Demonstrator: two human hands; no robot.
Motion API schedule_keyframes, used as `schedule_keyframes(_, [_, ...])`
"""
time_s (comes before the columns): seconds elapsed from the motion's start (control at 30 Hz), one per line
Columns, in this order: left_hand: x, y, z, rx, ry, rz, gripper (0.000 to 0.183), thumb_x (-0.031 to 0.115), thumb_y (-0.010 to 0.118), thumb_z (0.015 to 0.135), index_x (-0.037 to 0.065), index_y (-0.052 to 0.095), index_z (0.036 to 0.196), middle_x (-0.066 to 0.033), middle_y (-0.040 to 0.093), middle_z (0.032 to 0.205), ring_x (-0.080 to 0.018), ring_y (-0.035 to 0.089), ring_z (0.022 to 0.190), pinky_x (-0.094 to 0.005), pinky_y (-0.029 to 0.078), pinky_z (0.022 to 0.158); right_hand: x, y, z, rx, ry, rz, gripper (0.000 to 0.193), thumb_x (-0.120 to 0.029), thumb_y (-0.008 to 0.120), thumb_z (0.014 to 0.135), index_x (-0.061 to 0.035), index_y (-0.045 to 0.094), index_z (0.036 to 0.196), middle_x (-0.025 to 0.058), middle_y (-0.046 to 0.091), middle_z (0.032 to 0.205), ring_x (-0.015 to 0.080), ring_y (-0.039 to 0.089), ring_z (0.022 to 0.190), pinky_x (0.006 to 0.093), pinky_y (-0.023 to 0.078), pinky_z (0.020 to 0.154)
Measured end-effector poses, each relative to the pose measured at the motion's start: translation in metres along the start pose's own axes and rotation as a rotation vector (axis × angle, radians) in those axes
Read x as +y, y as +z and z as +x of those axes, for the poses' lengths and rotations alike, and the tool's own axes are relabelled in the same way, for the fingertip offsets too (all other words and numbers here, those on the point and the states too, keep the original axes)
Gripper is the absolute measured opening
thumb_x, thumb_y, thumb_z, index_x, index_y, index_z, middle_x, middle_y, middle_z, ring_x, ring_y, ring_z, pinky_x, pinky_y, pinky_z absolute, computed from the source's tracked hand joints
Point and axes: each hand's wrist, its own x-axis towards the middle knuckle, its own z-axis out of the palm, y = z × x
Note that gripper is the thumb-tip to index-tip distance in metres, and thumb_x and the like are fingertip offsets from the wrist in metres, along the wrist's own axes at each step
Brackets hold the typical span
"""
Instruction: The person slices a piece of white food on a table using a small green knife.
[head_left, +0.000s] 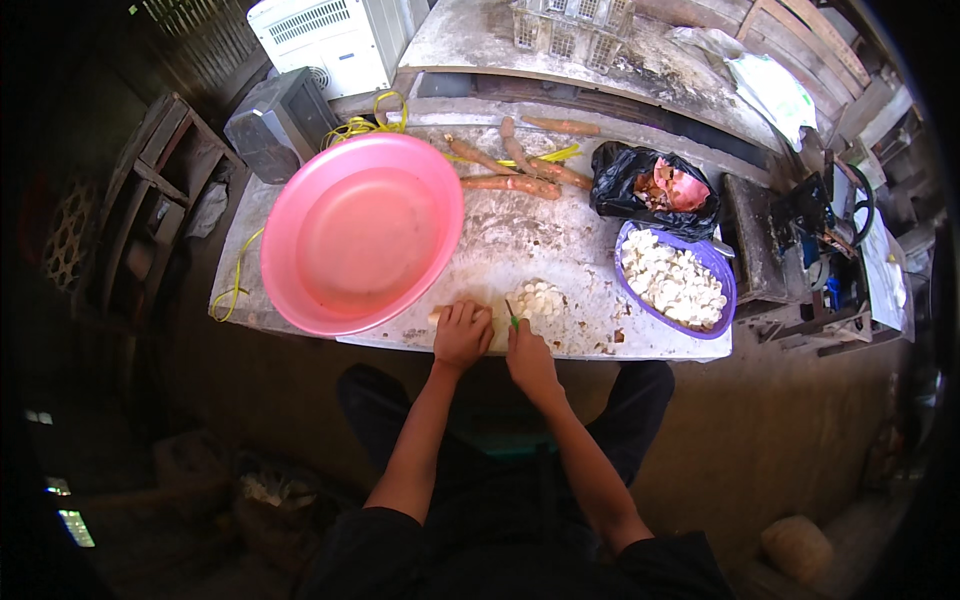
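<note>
At the near edge of the table (560, 220), my left hand (462, 335) is closed over a pale peeled cassava root (434, 317), whose end shows left of the fingers. My right hand (530, 355) grips a small knife (514, 318) with a green handle, its blade pointing away from me beside the root. White cassava slices (538, 298) lie in a loose pile just beyond the knife. To the right, a purple basket (731, 302) is filled with more white slices (672, 278).
A large pink basin (440, 240) stands at the left. Behind are unpeeled cassava roots (520, 160), yellow strapping (390, 112) and a black plastic bag (612, 190) holding peelings. A grey speaker-like box (280, 125) and a white appliance (340, 50) stand at the far left.
</note>
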Motion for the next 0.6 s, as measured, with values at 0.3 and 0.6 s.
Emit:
schedule_keyframes(0.3, [0.001,-0.001,-0.001,-0.023,-0.002,0.014,0.019,0.018,0.054,0.07,0.009,0.057,0.086,-0.0064,0.047,0.078,-0.0224,0.046,0.077,-0.0347,0.036,0.067,-0.012,0.012,-0.009,-0.032,0.013,-0.11,0.017,-0.017,0.037,0.085,-0.0015,0.037,0.091,0.0237,0.056,0.071,0.0398,0.057,0.069,0.0481,0.045,0.06])
schedule_keyframes(0.6, [0.002,0.0,-0.001,-0.042,-0.005,-0.001,0.022,0.021,0.056,0.068,0.01,0.057,0.088,-0.0065,0.047,0.079,-0.0227,0.045,0.078,-0.0351,0.035,0.067,-0.015,0.008,-0.009,-0.051,0.004,-0.119,0.015,-0.012,0.04,0.081,-0.0009,0.036,0.091,0.0231,0.056,0.072,0.0391,0.057,0.07,0.0471,0.046,0.06])
